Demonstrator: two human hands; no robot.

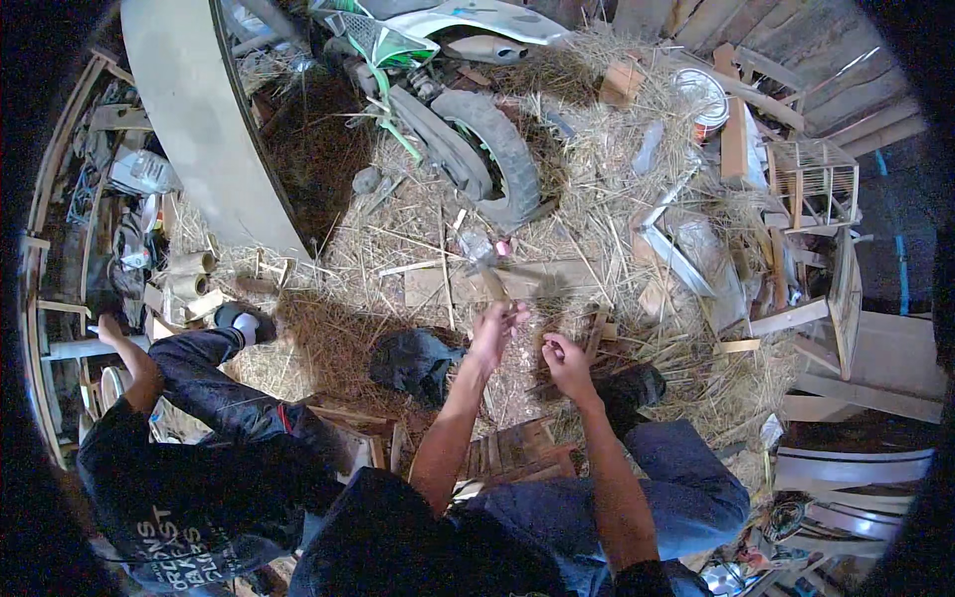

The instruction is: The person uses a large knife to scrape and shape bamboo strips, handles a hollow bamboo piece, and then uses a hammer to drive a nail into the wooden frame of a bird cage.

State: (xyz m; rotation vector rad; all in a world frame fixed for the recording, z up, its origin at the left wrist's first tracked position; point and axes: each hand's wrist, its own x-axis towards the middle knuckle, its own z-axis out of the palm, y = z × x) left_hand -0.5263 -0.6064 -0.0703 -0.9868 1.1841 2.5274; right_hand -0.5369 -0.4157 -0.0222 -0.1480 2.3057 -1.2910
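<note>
My left hand (497,330) reaches forward over the straw, fingers curled at the lower end of a short wooden-handled tool (493,287), whose greyish far end is blurred. A small pink object (503,247) lies near that end, on the straw by a flat wooden board (428,291). My right hand (565,360) is a little lower and to the right, fingers curled; whatever it holds, if anything, is too small to make out. A crumpled dark cloth (408,366) lies left of my left forearm.
A co-worker in dark clothes (199,468) sits at my left, leg stretched toward the middle. A dirt bike (458,139) stands at the back beside a large pale panel (209,139). Scrap wood, a paint bucket (699,99) and a wire-barred cage (814,184) crowd the right side.
</note>
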